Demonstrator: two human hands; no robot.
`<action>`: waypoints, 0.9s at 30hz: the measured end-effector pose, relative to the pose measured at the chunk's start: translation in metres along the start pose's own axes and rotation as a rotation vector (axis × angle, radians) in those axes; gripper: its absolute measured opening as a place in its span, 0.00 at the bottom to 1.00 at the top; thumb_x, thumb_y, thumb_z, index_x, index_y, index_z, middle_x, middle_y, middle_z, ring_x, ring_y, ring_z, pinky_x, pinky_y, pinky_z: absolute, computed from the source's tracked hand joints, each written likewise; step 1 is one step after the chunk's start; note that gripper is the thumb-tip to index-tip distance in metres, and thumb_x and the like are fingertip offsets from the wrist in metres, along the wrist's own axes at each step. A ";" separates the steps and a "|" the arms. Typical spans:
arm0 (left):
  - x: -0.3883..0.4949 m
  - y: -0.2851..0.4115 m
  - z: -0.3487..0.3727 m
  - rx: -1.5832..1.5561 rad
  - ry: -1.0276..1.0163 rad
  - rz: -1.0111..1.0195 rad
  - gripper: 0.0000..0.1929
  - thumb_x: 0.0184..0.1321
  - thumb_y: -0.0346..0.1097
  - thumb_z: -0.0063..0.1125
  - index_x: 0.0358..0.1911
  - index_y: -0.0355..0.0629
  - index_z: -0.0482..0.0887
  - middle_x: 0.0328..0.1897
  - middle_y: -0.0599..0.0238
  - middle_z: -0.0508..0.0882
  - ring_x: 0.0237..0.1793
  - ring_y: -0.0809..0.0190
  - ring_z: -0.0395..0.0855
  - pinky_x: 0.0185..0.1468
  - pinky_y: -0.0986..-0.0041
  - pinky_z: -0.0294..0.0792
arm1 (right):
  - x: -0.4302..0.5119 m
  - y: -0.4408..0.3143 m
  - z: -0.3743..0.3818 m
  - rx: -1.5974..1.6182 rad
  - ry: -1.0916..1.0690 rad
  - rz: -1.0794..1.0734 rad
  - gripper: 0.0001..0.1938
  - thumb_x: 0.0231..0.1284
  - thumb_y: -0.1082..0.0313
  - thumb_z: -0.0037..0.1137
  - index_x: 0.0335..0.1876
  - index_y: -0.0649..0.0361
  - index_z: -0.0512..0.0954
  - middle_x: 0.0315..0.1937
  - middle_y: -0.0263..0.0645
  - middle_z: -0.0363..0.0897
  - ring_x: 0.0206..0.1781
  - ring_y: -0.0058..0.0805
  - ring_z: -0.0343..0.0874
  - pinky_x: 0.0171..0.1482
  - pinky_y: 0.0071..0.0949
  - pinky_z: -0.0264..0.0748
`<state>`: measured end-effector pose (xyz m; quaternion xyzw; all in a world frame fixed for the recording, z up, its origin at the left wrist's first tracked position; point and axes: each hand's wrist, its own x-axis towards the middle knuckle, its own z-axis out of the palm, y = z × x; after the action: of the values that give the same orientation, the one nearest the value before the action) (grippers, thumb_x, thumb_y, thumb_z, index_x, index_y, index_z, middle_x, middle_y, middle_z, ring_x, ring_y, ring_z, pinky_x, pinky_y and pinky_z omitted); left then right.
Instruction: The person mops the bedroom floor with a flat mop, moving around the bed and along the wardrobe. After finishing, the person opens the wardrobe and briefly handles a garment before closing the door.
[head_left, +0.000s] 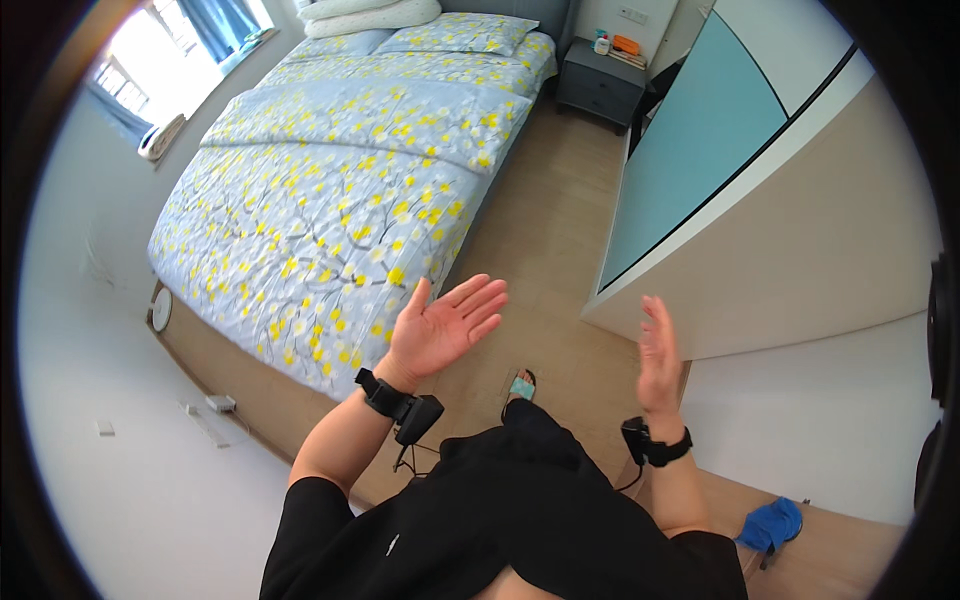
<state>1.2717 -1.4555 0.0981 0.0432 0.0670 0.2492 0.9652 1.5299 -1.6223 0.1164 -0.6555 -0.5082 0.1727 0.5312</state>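
Note:
My left hand (442, 330) is raised over the floor beside the foot of the bed, palm up, fingers apart, with nothing in it. My right hand (658, 360) is held upright and seen nearly edge-on, its fingers extended and no object in it. Each wrist wears a black strap with a small black device, the left device (418, 420) and the right device (634, 440), both with cables. Past my left hand lies a bed with a grey-blue duvet (330, 217) patterned with yellow and white flowers. A foot in a light green slipper (523, 386) shows on the floor between my arms.
A wardrobe with a blue-green door panel (697, 142) stands at the right. Beyond the bed's right side is a grey nightstand (602, 82) with bottles and an orange item. A blue cloth (772, 523) is at the lower right. A white power strip (206, 426) is near the left wall.

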 end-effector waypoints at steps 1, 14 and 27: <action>0.024 0.001 0.005 -0.004 -0.045 -0.015 0.37 0.65 0.59 0.29 0.66 0.34 0.50 0.71 0.50 0.50 0.71 0.52 0.47 0.71 0.60 0.45 | 0.021 -0.004 0.005 -0.090 -0.067 -0.090 0.27 0.64 0.59 0.41 0.64 0.66 0.58 0.62 0.48 0.62 0.64 0.41 0.62 0.63 0.36 0.58; 0.193 0.020 0.022 -0.054 -0.118 -0.242 0.43 0.59 0.69 0.20 0.67 0.38 0.46 0.73 0.54 0.44 0.72 0.53 0.42 0.71 0.56 0.36 | 0.193 0.090 0.046 -0.170 -0.272 0.143 0.37 0.63 0.38 0.30 0.68 0.62 0.51 0.69 0.45 0.47 0.72 0.39 0.44 0.70 0.40 0.42; 0.325 0.130 0.002 -0.060 -0.151 -0.282 0.42 0.60 0.68 0.24 0.67 0.38 0.49 0.72 0.51 0.49 0.71 0.51 0.46 0.71 0.54 0.41 | 0.322 0.087 0.036 1.560 0.008 0.579 0.44 0.61 0.32 0.20 0.68 0.69 0.44 0.70 0.49 0.45 0.72 0.41 0.45 0.70 0.40 0.48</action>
<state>1.4924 -1.1841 0.0797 0.0230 -0.0076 0.1089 0.9938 1.6808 -1.3224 0.1275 -0.2044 -0.0523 0.6029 0.7694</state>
